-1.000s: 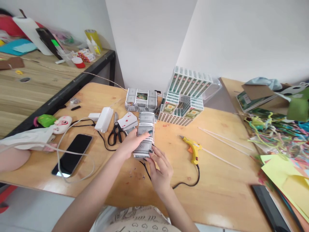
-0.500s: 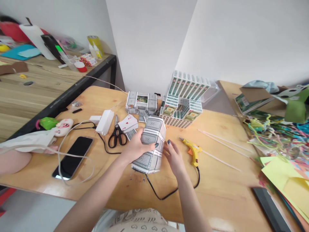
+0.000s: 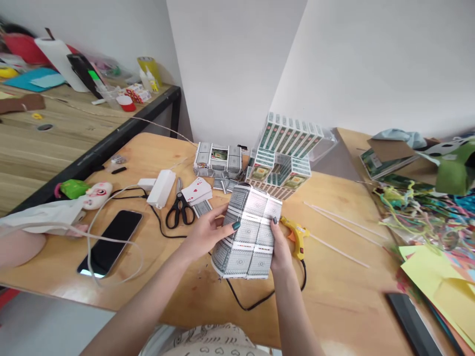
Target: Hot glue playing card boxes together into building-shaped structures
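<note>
Between my two hands is a box-like piece built of playing cards [image 3: 248,232], its grey patterned card backs facing up. My left hand [image 3: 215,230] grips its left side, thumb lying on top. On the right edge, my right hand [image 3: 280,247] holds it with the thumb over the rim; its other fingers are hidden beneath. A yellow glue gun [image 3: 297,235] lies just right of my right hand. Left of the piece rest black-handled scissors [image 3: 180,210] and loose playing cards [image 3: 196,190]. Behind stands another card-covered structure [image 3: 218,160].
Stacked card boxes [image 3: 291,136] stand at the back. Thin glue sticks [image 3: 339,249] lie to the right, near yellow paper [image 3: 441,282]. A phone [image 3: 111,242], a white power strip [image 3: 162,188] and cables are on the left, beside another person's arm [image 3: 22,249].
The card piece has turned so its broad patterned face shows more, and it sits slightly farther right. My right hand has closed on its right edge.
</note>
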A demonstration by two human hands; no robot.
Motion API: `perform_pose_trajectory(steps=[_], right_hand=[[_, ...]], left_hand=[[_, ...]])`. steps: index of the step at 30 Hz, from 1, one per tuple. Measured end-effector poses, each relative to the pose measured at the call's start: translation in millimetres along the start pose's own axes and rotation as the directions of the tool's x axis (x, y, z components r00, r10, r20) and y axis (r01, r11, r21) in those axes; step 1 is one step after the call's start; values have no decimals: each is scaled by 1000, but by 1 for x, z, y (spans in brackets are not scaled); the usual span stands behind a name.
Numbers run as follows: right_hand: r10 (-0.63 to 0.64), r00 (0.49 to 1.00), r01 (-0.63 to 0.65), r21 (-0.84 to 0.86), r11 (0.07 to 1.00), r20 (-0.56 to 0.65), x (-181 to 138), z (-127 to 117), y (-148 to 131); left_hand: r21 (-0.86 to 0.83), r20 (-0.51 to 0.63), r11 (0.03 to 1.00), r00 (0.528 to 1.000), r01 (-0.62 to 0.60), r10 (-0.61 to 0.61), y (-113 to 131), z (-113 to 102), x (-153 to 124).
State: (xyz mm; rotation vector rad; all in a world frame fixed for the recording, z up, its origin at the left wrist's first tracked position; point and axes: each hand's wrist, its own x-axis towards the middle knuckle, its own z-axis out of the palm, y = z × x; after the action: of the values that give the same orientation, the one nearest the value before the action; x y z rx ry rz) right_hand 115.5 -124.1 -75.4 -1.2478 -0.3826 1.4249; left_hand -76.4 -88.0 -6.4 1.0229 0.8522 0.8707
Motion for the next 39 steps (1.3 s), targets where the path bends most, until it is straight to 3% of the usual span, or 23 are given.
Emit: perform_pose_trajectory(steps=[11, 20, 28, 39], right_hand=[[8, 994, 3, -96, 995, 110, -2, 2, -3], [97, 995, -99, 40, 994, 37, -3, -1, -6], [54, 999, -54, 31, 998, 2, -8, 3, -16], [4, 999, -1, -73, 997, 38, -5, -2, -14]], left_hand=[[78, -53, 989, 990, -128, 132, -8, 1, -3], [6, 49, 1000, 999, 24, -24, 2, -8, -5], [62, 4, 987, 989, 150, -150, 1, -20, -3], [219, -52, 972, 996, 82, -73, 5, -16, -9]])
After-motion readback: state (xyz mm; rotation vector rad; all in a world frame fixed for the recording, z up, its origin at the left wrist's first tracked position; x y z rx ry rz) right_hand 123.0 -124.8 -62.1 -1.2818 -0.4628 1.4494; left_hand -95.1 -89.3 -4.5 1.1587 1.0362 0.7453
